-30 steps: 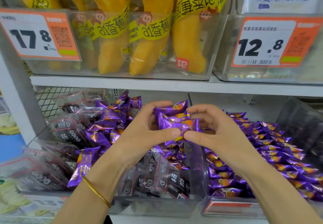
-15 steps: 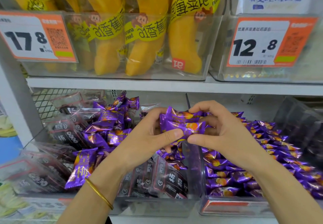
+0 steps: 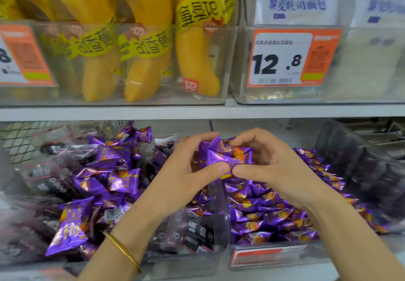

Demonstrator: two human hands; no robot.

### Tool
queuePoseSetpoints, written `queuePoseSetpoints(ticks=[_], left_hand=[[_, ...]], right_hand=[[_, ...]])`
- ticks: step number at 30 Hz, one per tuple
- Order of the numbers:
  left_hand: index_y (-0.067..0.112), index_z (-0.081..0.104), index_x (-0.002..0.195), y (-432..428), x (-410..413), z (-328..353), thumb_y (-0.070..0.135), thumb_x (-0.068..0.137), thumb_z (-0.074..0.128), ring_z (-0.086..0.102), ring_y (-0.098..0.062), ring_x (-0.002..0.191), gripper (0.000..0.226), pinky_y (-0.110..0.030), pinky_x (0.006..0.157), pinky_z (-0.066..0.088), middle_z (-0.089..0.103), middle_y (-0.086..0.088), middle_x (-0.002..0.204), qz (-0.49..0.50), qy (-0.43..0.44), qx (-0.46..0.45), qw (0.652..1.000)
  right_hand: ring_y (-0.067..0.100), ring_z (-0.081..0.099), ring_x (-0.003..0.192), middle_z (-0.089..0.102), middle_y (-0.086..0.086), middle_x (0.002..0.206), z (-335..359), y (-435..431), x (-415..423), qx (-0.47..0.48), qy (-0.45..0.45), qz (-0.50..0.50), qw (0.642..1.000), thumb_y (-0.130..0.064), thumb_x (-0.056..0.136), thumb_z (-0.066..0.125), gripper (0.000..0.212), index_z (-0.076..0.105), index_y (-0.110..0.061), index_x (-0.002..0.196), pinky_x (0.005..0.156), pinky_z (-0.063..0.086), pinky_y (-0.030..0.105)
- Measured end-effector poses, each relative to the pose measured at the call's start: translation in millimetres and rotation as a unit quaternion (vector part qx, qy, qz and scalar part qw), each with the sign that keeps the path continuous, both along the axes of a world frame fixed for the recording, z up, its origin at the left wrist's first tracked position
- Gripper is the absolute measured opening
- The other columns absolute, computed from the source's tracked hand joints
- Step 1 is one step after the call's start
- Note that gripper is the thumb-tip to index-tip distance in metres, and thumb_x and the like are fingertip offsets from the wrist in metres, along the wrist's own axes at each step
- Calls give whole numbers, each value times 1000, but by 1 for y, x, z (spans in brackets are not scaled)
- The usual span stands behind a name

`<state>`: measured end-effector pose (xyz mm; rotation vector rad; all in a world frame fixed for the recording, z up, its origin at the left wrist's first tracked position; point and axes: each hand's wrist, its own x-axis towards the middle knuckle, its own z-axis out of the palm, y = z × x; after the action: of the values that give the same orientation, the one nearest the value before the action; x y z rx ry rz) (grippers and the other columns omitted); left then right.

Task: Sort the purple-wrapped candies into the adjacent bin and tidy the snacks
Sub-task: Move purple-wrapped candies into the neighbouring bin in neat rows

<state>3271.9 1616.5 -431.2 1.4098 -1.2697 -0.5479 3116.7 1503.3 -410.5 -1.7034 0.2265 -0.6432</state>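
Note:
A small bundle of purple-wrapped candies (image 3: 225, 154) is cupped between both hands, above the divider of two clear bins. My left hand (image 3: 186, 171) curls round its left side with the thumb underneath. My right hand (image 3: 269, 166) curls round its right side, thumb tip meeting the left thumb. The left bin (image 3: 179, 265) holds dark clear-wrapped snack packs (image 3: 192, 232) mixed with several loose purple candies (image 3: 122, 177). The right bin (image 3: 269, 256) is heaped with purple candies (image 3: 263, 212) only.
A white shelf edge (image 3: 197, 112) runs just above the hands. Over it stand a clear bin of yellow banana-bread packs (image 3: 140, 39) and a bin with a 12.8 price tag (image 3: 291, 58). A dark clear container (image 3: 359, 162) sits at the far right.
Both hands have carried the candy bundle to the right, from over the left bin toward the divider and right bin. The camera view shifted right too.

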Motion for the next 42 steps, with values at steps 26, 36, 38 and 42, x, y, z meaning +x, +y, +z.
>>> queuePoseSetpoints(ticks=[26,36,38,42], left_hand=[[47,51,106,-49,-29,-16,32,89,53,38,3,116,22,1,88,25,48,30,112,121,-145,-7,982],[42,53,106,-50,-31,-17,32,89,52,40,2,115,20,-7,89,30,49,30,109,126,-143,-11,982],[42,53,106,-50,-31,-17,32,89,51,40,2,115,19,-8,89,30,50,29,110,126,-141,-12,982],[43,54,105,-49,-31,-17,32,90,52,41,-1,115,19,-17,89,32,51,28,109,126,-135,-14,983]], right_hand=[[12,43,117,50,-6,117,-76,-142,-67,-258,301,-202,896,-11,73,77,36,63,-25,103,105,35,30],[16,42,119,48,-1,121,-81,-131,-61,-283,311,-233,877,-11,77,75,46,59,-24,118,95,30,15],[16,39,122,46,2,129,-82,-131,-63,-280,331,-222,873,-14,74,78,54,56,-26,121,92,27,13],[22,24,139,25,4,149,-80,-127,-61,-297,348,-221,861,-22,68,82,64,53,-31,124,109,28,29]])
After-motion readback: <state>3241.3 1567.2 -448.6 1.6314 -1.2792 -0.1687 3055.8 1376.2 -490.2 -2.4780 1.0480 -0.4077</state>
